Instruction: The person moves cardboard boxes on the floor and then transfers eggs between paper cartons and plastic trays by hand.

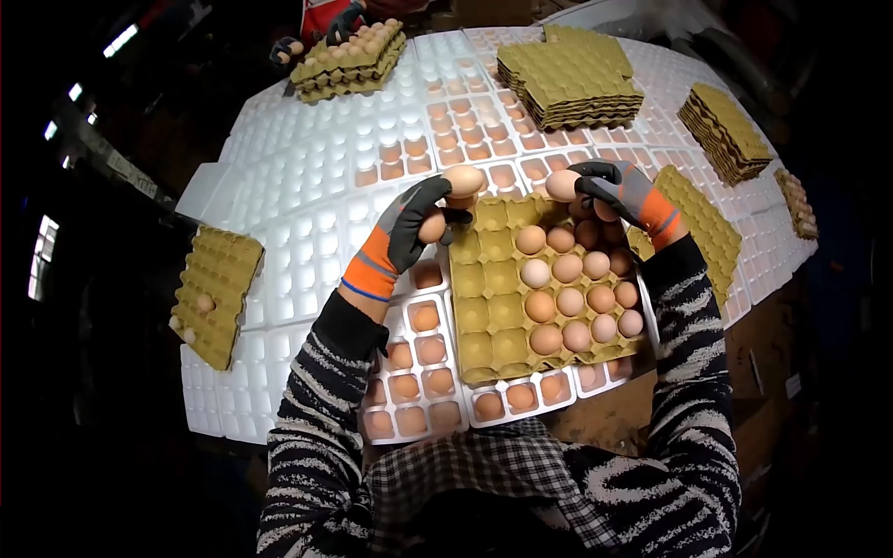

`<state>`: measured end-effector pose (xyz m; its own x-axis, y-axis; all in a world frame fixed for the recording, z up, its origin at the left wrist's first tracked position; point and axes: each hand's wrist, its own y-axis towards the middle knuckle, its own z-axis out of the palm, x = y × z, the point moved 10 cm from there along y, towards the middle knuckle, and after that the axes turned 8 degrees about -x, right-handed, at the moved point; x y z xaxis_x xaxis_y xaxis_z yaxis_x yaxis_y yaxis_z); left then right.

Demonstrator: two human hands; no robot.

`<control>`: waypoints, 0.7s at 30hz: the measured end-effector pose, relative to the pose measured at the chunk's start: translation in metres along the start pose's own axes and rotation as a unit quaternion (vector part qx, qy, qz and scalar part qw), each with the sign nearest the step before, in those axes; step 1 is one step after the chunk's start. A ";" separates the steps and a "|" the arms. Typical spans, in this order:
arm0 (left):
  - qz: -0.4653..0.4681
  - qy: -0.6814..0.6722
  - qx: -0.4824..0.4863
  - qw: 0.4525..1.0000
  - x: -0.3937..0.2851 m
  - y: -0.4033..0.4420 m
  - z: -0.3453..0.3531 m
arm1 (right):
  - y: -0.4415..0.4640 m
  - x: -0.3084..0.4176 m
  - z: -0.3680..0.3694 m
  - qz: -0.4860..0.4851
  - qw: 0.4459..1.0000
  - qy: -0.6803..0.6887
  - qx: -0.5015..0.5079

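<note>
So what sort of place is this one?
Most likely an egg-packing workshop: white molded trays with eggs in some pockets, stacked yellowish cartons, and another person's gloved hand at an egg-laden stack.

Egg tray: two left columns open from above; eggs obstruct most cells rightward; tray stack stands beyond far edge.

A: what's that tray look like?
B: yellowish-brown, bumpy, cupped. tan and pinkish eggs sit in its right side, bare cups down the left.
A: and the loose ones?
B: pale egg in the left hand, browner egg tucked below it. right hand grips another light egg by the tray's far edge.
</note>
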<state>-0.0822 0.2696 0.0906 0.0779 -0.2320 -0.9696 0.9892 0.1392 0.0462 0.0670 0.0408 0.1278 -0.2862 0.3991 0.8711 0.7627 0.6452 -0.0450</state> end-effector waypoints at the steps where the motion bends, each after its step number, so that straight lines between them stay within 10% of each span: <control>1: 0.103 0.077 -0.025 0.991 -0.007 -0.023 -0.013 | 0.001 -0.009 0.002 0.010 0.998 0.049 0.023; 2: 0.203 0.153 -0.049 0.966 -0.020 -0.047 -0.022 | -0.012 -0.004 0.014 0.051 0.987 0.150 0.012; 5: -0.093 -0.197 -0.048 0.975 0.008 -0.090 -0.070 | -0.029 0.037 0.071 -0.117 0.977 0.164 0.074; 9: 0.090 0.131 -0.109 0.981 -0.015 -0.179 -0.139 | -0.042 0.091 0.172 -0.030 0.947 0.264 0.182; 10: 0.168 0.266 -0.111 0.943 -0.027 -0.198 -0.146 | -0.040 0.085 0.203 0.010 0.954 0.138 0.265; 12: -0.115 0.056 -0.195 0.972 -0.006 -0.215 -0.162 | -0.050 0.097 0.250 0.009 0.961 -0.022 0.274; 14: -0.190 0.258 -0.192 0.928 0.014 -0.229 -0.175 | -0.047 0.100 0.291 -0.189 0.924 -0.264 0.203; 16: 0.138 0.501 -0.125 0.845 0.002 -0.225 -0.152 | -0.053 0.094 0.319 -0.168 0.867 -0.431 0.184; 18: 0.001 0.549 -0.140 0.824 0.017 -0.225 -0.148 | -0.058 0.087 0.336 -0.171 0.854 -0.456 0.183; 21: 0.038 0.585 -0.127 0.800 0.026 -0.210 -0.145 | -0.046 0.081 0.339 -0.175 0.859 -0.460 0.142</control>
<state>-0.3057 0.3744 0.0212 -0.1804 0.8256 -0.5347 0.9182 0.3363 0.2093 -0.1880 0.2641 0.0346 -0.9061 0.4096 0.1060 0.4015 0.9114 -0.0906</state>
